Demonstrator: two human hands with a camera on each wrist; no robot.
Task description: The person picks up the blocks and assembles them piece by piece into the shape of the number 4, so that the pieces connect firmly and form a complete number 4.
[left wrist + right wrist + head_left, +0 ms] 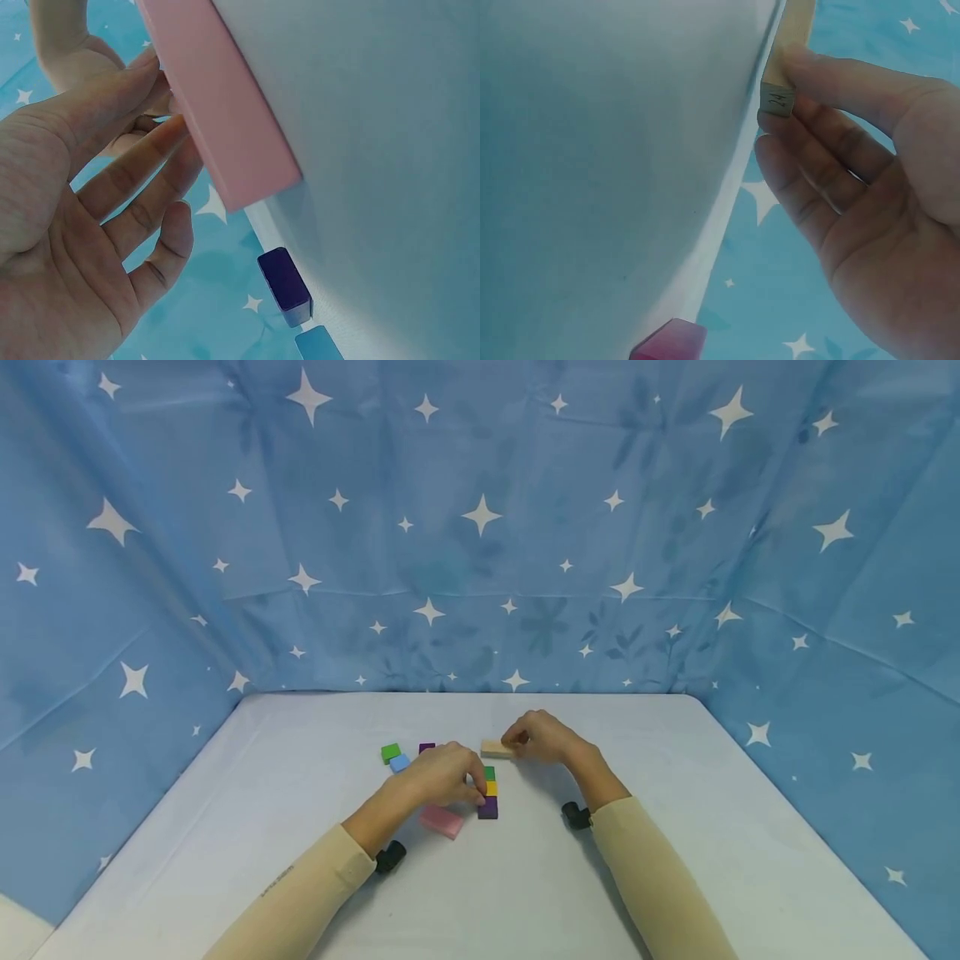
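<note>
My right hand (pixel 542 737) pinches one end of a long plain wooden block (pixel 495 749) between thumb and fingers; its end reads "24" in the right wrist view. Toward me stands a row of touching blocks: green (pixel 490 772), yellow (pixel 491 788) and dark purple (pixel 488 808). My left hand (pixel 448 774) has its curved thumb and index finger against the left side of this row, by the yellow and purple blocks. In the left wrist view a pink block (pixel 221 105) hides those fingertips, so whether they pinch a block is unclear.
Left of the row, on the white table (pixel 675 860), are a green block (pixel 391 753), a light blue block (pixel 400 763), and a purple block (pixel 427 747), partly covered by my left hand. A magenta block (pixel 671 341) shows low in the right wrist view. Starry blue curtains (pixel 480 560) enclose the table.
</note>
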